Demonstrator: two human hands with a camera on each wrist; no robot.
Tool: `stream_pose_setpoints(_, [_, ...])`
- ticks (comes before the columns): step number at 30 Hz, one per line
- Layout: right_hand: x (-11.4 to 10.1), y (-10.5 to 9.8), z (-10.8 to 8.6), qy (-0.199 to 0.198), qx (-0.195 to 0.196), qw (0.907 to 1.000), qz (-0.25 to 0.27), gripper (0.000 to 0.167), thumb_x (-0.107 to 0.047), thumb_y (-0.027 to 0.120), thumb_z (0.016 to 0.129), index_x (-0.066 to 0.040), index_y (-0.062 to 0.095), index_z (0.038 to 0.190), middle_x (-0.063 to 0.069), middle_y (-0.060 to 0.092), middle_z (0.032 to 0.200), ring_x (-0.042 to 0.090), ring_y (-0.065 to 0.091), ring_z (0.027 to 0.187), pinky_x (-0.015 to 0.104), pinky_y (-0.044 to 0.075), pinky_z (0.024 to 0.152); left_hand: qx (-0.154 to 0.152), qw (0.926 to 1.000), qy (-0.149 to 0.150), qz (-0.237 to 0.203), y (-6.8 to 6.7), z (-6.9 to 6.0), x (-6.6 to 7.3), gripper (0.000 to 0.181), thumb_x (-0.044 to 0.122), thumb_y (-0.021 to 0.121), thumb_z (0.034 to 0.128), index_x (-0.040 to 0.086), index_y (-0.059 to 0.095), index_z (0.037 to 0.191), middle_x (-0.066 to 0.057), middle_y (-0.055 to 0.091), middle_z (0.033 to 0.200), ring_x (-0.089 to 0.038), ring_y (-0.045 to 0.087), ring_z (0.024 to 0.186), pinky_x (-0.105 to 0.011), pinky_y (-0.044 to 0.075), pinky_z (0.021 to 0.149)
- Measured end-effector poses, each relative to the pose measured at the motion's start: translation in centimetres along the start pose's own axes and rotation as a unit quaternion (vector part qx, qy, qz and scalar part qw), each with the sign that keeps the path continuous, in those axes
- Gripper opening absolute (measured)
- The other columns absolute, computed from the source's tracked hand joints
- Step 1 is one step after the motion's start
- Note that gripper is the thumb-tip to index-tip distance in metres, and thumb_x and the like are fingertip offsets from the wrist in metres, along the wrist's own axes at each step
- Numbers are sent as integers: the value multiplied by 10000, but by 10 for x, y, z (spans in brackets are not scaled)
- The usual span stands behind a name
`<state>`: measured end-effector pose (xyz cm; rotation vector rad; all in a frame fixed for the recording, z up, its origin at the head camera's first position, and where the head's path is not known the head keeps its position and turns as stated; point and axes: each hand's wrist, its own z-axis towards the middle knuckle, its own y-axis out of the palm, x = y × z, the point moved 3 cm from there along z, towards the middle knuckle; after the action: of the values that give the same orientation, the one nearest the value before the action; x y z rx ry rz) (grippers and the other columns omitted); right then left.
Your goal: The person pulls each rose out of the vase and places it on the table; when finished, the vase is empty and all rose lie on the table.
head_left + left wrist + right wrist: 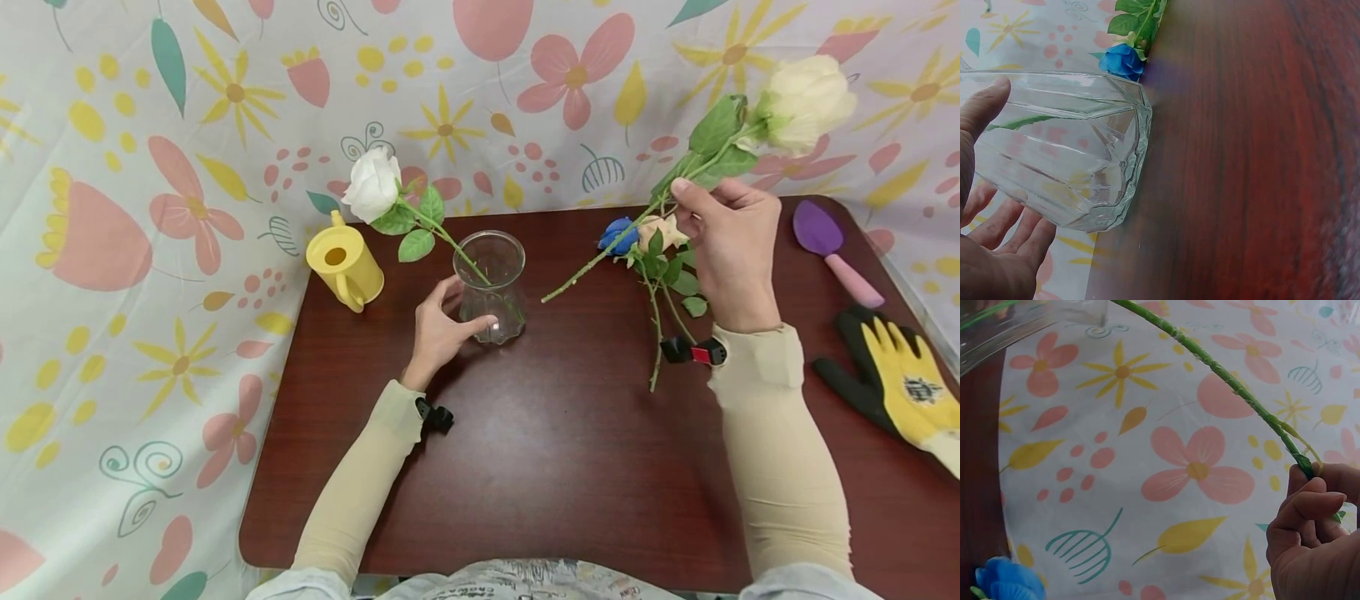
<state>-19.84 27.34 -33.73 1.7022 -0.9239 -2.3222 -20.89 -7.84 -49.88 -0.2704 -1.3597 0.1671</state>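
Head view: a clear, faceted glass vase (507, 275) stands on a glossy red-brown table (540, 467), with a white rose on a green stem (373, 185) leaning leftward out of it. The left hand (442, 329) grips the vase between thumb and fingers; the right hand (733, 242) pinches a cream-white rose (810, 104) by its stem, apart from the vase. What the yellow watering can (352, 271) contains cannot be told. Left wrist view cuts off the vase's mouth; a yellow-and-black glove (903, 379) runs past the head view's right edge.
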Motion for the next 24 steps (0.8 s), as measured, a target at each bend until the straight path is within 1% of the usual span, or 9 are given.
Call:
stream_pose_setpoints(2, [3,-3,0,77,-39,9998,-178,549,80,849,880,-7,427,540,5,454,505,160,537,534,236,308,543,0,10000,22,0,0,0,0,802,148,1013,763,23,640,1462,-218,701,1391,-394,681,1345,-459,592,1181])
stream_pose_setpoints(5, [9,-8,2,180,-63,9986,-490,402,76,843,886,52,574,588,19,543,542,139,518,541,217,360,530,1,10000,47,-3,0,0,-2,798,146,1014,762,21,642,1457,-220,704,1383,-406,680,1343,-462,593,1179])
stream_pose_setpoints(9, [16,-15,5,387,-123,9940,-1020,288,52,852,885,53,683,652,-6,611,589,112,498,545,199,416,522,20,10000,60,-2,0,0,-1,799,143,1017,756,23,646,1453,-218,708,1377,-396,685,1336,-452,594,1178])
stream_pose_setpoints(11, [20,-19,6,525,-169,9891,-1367,327,21,865,886,24,669,623,-34,593,582,103,501,547,193,445,532,29,10000,63,-9,0,1,-1,799,143,1017,754,23,647,1452,-218,709,1376,-392,688,1334,-448,595,1177])
stream_pose_setpoints(14, [26,-26,9,844,-273,9795,-1809,305,-34,880,895,-18,706,644,-68,560,575,97,485,569,193,453,556,34,10000,48,-7,0,1,-2,801,141,1017,755,19,645,1453,-223,707,1377,-405,685,1337,-455,596,1175])
stream_pose_setpoints(19, [36,-35,12,1298,-465,9649,-2235,58,-77,870,924,-91,864,867,-90,667,641,81,527,610,180,480,574,25,10000,34,-14,0,1,-2,806,143,1015,758,11,639,1458,-231,703,1380,-432,677,1343,-470,596,1174])
stream_pose_setpoints(21, [40,-36,13,1386,-521,9604,-2359,28,-81,868,928,-95,884,947,-94,719,677,69,567,619,169,510,585,18,10000,44,-25,0,1,-2,806,145,1014,759,10,638,1460,-234,702,1380,-436,675,1344,-475,595,1174])
stream_pose_setpoints(22, [42,-37,13,1424,-561,9578,-2433,33,-84,866,931,-103,886,950,-97,718,678,68,560,620,168,502,584,15,10000,49,-32,0,1,-2,807,145,1014,760,10,637,1461,-236,701,1381,-439,675,1344,-479,594,1175])
stream_pose_setpoints(24, [45,-39,14,1484,-651,9475,-2757,37,-110,862,941,-134,886,925,-113,698,665,67,543,637,167,497,593,11,10000,51,-47,0,1,-2,809,146,1013,761,11,636,1463,-238,699,1383,-445,672,1347,-484,592,1178])
